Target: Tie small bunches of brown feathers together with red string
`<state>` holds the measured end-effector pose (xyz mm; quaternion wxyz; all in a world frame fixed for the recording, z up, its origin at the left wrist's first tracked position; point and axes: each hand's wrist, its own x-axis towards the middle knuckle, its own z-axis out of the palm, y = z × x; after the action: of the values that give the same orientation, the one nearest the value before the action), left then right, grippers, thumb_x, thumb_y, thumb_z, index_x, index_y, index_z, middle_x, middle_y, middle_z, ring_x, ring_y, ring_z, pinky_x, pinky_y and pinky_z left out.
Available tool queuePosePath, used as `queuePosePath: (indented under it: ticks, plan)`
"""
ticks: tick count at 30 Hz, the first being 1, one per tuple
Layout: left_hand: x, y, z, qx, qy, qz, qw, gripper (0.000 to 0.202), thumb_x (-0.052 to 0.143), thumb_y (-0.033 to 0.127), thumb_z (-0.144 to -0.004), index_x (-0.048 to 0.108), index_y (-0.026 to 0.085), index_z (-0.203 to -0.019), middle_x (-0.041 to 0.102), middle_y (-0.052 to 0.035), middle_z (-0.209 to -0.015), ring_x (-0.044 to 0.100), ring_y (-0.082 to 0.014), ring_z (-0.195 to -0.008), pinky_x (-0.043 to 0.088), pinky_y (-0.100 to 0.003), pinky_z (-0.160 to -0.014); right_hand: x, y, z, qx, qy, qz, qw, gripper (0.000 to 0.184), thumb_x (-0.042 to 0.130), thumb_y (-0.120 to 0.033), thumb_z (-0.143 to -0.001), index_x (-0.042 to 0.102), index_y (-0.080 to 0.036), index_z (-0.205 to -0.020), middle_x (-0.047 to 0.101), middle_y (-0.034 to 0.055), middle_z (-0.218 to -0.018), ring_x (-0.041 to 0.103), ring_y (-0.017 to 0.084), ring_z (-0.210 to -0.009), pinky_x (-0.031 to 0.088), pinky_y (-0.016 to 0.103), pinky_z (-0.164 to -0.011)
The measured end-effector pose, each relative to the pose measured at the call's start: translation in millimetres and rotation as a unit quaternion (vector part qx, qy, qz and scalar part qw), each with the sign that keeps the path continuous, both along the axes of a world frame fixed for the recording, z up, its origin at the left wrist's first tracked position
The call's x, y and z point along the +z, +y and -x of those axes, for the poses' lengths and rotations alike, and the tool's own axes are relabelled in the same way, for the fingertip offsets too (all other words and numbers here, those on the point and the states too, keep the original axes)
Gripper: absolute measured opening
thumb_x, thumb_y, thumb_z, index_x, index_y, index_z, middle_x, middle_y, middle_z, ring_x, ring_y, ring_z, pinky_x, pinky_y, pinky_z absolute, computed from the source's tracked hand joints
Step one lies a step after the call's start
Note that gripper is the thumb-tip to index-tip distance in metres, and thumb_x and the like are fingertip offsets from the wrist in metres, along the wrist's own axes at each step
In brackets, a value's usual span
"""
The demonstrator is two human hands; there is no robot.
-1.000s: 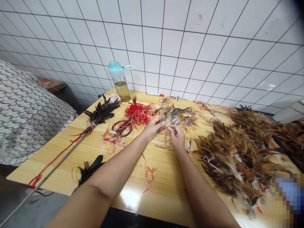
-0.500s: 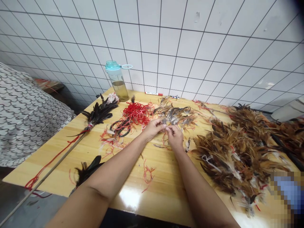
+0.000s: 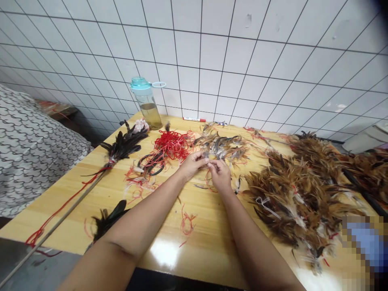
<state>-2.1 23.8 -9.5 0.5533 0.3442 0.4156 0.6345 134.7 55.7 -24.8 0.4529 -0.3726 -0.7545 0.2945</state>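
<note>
Over the middle of the table, my left hand [image 3: 193, 165] and my right hand [image 3: 220, 173] meet fingertip to fingertip. Both are closed in a pinch, and what they hold is too small and hidden to make out. A thin red string [image 3: 207, 180] curves down just below the fingertips; I cannot tell whether it is held. Right behind the hands lies a loose heap of grey and brown feathers [image 3: 222, 144]. A tangle of red string [image 3: 172, 143] sits to the left of it, with black-handled scissors [image 3: 157, 167] partly under its strands.
A dark feather bunch tied to a long stick [image 3: 71, 208] lies at the left. Behind it stands a water bottle [image 3: 150, 115]. Brown feather bundles [image 3: 298, 194] cover the right side. A red-and-white marker [image 3: 194, 119] rests by the tiled wall. String scraps [image 3: 188, 223] lie in front.
The view has shifted slightly, so everything sits a little further left. Both hands keep their pinch at nearly the same place on the table.
</note>
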Motion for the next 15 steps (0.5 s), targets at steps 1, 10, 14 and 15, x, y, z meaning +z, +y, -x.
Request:
queuePosePath:
  ticks: [1,10,14,15]
  plan:
    - [0.0,-0.3,0.0,0.003,-0.004,0.000,1.000,0.036,0.084,0.033,-0.059,0.059,0.013,-0.075,0.059,0.0025,-0.071,0.057,-0.0091,-0.068,0.047,-0.026,-0.072,0.1,0.0,0.0,-0.001,0.006,0.005,1.000,0.017,0.055,-0.031,-0.084,0.068,-0.021,-0.082,0.056,0.0008,-0.071,0.049,0.014,-0.064,0.042,0.028,-0.065]
    - [-5.7,-2.0,2.4,0.011,0.047,-0.014,0.999,0.033,0.084,0.032,-0.059,0.063,0.012,-0.075,0.060,0.0008,-0.072,0.054,-0.0098,-0.070,0.043,-0.025,-0.071,-7.6,4.2,-1.1,0.034,0.052,0.058,0.996,0.021,0.058,-0.037,-0.081,0.071,-0.020,-0.077,0.062,0.0021,-0.071,0.055,0.015,-0.066,0.047,0.029,-0.067]
    - [-4.3,-6.6,1.4,0.007,0.075,-0.020,0.997,0.032,0.083,0.034,-0.060,0.062,0.012,-0.070,0.057,0.0018,-0.068,0.050,-0.0090,-0.068,0.039,-0.023,-0.069,-7.4,0.4,-3.4,0.037,0.056,0.060,0.996,0.020,0.059,-0.036,-0.080,0.071,-0.021,-0.074,0.061,0.0016,-0.069,0.055,0.014,-0.064,0.046,0.029,-0.063]
    - [-3.2,-8.3,0.8,0.004,0.079,-0.018,0.997,0.031,0.082,0.034,-0.061,0.062,0.012,-0.071,0.056,0.0018,-0.068,0.050,-0.0089,-0.068,0.039,-0.023,-0.069,-6.7,-1.1,-4.1,0.038,0.059,0.062,0.996,0.020,0.059,-0.036,-0.080,0.071,-0.021,-0.074,0.060,0.0014,-0.068,0.054,0.014,-0.063,0.046,0.028,-0.062]
